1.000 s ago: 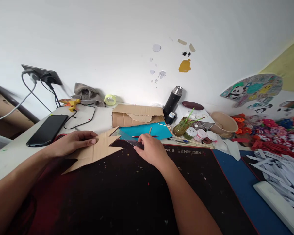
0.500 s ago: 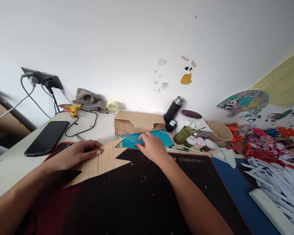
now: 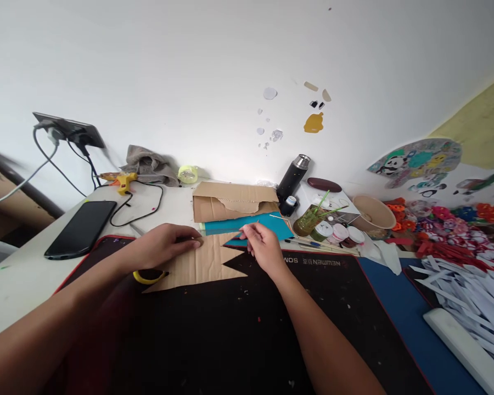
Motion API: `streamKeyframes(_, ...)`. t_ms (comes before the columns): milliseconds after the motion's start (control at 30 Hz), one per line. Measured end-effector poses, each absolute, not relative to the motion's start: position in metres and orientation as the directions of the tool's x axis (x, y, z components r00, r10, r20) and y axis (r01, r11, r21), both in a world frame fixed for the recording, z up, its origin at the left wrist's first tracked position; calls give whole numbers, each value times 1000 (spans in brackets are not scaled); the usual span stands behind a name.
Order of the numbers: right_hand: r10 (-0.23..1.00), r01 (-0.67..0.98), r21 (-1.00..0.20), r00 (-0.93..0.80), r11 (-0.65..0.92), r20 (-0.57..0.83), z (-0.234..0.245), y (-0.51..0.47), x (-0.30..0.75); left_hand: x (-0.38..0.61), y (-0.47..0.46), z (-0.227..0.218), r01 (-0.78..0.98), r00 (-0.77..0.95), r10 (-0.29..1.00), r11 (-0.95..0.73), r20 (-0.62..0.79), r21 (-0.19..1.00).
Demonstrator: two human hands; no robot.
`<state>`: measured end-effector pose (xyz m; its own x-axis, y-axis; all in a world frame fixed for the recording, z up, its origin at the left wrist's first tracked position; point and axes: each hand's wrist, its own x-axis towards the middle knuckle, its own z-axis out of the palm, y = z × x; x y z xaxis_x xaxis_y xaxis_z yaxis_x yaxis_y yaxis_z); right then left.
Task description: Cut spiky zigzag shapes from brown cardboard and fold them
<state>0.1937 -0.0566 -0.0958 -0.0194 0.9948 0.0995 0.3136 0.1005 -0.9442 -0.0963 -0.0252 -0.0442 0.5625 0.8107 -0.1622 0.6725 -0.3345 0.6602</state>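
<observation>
A brown cardboard piece (image 3: 197, 266) with a zigzag right edge lies flat on the black desk mat (image 3: 239, 340). My left hand (image 3: 164, 245) presses on its upper left part, fingers curled down onto it. My right hand (image 3: 262, 245) is at the cardboard's upper right point, fingers pinched on a thin red pencil (image 3: 231, 246) whose tip lies against the cardboard's edge. A teal sheet (image 3: 247, 224) lies just behind both hands. A yellow ring-shaped thing (image 3: 146, 277) sticks out from under the cardboard's lower left corner.
A black phone (image 3: 81, 227) and a yellow glue gun (image 3: 123, 180) with its cable lie at the left. Behind are a torn cardboard box (image 3: 230, 200), a black flask (image 3: 293, 175), paint jars (image 3: 333, 231) and a paper bowl (image 3: 372, 213). White paper strips (image 3: 473, 296) are piled at the right.
The cardboard piece has slid to the right with my left hand on it. My right hand has let go of the clear ruler and now pinches the red pencil at the cardboard's point.
</observation>
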Motion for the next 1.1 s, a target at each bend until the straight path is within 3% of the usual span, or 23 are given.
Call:
streamKeyframes(67,997,283,-957,31,65,76,-101,-57,203,-79,-22,-49,663,603,781,-378,-162,646)
streamKeyframes(233,984,479,-865,10,151,177,-99,-58,219,-47,-17,-66,669,634,750,-409,-188,621)
streamKeyframes(333,967,647,-723,-96,242,237,-88,-61,222,-40,-15,-70,671,645,741,-431,-188,603)
streamKeyframes(433,950,787,-534,-232,310,211,-78,-68,218,-38,-13,-70,683,652,731,-449,-202,576)
streamKeyframes(500,935,801,-483,-316,353,159,-74,-72,214,-37,-14,-69,681,661,721,-461,-206,569)
streamKeyframes(600,919,778,-503,-383,376,95,-72,-76,209,-34,-15,-69,677,673,711,-481,-204,557)
streamKeyframes(733,936,779,-549,-350,303,20,-72,-77,207,-32,-14,-68,660,696,684,-489,-219,570)
streamKeyframes(1100,924,778,-546,-383,311,-20,-75,-74,208,-32,-13,-61,700,689,664,-505,-290,504)
